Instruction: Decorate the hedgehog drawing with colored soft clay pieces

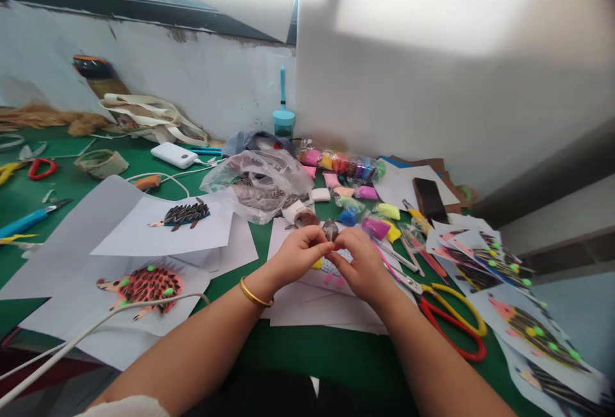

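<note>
My left hand (294,255), with a gold bangle (255,293) on its wrist, and my right hand (361,264) meet fingertip to fingertip over a stack of white paper (295,308). Thumb and forefinger are pinched on both; whatever they hold is too small to make out. Just beyond the fingertips sits a small grey-brown clump (330,229). Partly hidden under my hands, the top sheet bears a pale dotted shape with pink bits (332,281) and a little yellow. A brown lump (306,218) lies beyond my left hand.
Red-and-yellow scissors (451,318) lie right of my right hand. Hedgehog seed pictures (185,215) rest on paper at left, more (542,334) at right. Colored clay packets (375,228), a plastic bag (259,177) and a phone (430,199) lie behind. A white cable (110,314) crosses the left.
</note>
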A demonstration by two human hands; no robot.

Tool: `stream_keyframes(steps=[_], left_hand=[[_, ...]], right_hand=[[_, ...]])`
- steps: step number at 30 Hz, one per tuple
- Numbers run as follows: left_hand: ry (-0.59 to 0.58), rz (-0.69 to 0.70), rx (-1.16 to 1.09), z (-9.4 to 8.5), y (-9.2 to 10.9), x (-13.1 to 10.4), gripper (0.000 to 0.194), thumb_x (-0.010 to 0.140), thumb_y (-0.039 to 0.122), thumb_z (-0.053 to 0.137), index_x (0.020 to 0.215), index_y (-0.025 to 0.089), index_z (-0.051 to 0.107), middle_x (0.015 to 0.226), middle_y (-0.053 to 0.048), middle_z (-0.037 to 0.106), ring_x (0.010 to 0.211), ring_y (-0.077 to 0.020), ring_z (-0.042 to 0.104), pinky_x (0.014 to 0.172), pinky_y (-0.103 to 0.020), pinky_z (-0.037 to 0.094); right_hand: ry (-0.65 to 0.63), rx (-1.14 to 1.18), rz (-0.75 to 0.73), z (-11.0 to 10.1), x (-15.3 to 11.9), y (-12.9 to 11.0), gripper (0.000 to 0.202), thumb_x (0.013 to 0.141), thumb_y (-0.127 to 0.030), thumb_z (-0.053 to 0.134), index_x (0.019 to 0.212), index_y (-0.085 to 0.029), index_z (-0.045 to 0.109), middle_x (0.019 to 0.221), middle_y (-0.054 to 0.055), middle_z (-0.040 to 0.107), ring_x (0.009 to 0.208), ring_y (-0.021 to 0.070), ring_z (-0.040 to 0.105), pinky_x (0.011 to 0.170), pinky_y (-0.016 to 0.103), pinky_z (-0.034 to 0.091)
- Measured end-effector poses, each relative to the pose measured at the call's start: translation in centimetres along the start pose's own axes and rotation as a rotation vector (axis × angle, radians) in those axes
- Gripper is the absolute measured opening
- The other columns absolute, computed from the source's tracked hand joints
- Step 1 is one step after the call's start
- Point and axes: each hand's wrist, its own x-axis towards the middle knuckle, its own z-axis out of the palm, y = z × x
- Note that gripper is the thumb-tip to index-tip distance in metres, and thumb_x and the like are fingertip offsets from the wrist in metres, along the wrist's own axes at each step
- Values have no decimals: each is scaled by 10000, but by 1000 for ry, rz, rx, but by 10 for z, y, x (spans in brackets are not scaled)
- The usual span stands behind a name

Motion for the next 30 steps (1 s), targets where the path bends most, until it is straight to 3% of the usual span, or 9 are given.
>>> stream_keyframes(steps=[9,15,19,22,24,26,28,30], left_hand=[[61,244,340,2,0,-3,254,930,330,538,722,185,535,696,16,512,661,-125,464,631,-258,379],[137,344,626,2,3,-6,283,971,304,446,712,198,484,712,0,488,684,-151,448,651,-300,341],[171,328,601,2,0,-4,276,960,289,445,699,201,454,724,-2,480,702,-155,448,667,-304,352],[199,270,476,2,-3,-2,239,940,278,467,715,197,462,745,0,504,713,-148,460,673,-294,372],[189,201,380,3,-4,-2,218,919,276,489,718,193,479,714,11,511,670,-135,459,627,-278,370],[151,142,293,3,-4,-2,194,896,269,511,721,188,495,681,24,515,622,-119,456,577,-256,362],[125,109,233,4,-3,-3,182,879,262,530,717,185,498,653,36,509,585,-104,446,541,-236,351],[128,95,198,5,-4,-3,184,869,261,548,710,183,498,632,45,495,564,-94,440,523,-222,344]], right_hand=[[-29,-23,-11,-4,0,-6,153,982,-246,448,883,-227,563,875,61,579,860,226,528,770,383,427],[130,51,51,-7,0,-5,217,957,-225,440,742,-233,468,751,21,490,759,200,482,695,361,398],[170,117,68,-5,0,-1,200,926,-210,476,729,-237,456,738,8,490,738,190,495,686,354,413],[239,112,54,-4,-1,3,48,883,-223,568,909,-242,533,953,50,571,939,229,558,853,419,463],[228,97,31,-5,-2,6,295,877,-238,595,1164,-251,532,1209,96,562,1168,270,523,1006,483,426],[118,88,4,-5,-3,10,481,903,-273,584,1365,-273,452,1408,106,483,1323,286,436,1096,509,371],[7,85,-15,-5,-4,13,567,910,-340,604,1439,-287,408,1467,98,454,1353,294,420,1107,505,373],[-18,87,-16,-5,-5,16,592,889,-396,652,1428,-283,434,1409,102,518,1286,295,489,1060,487,425]])
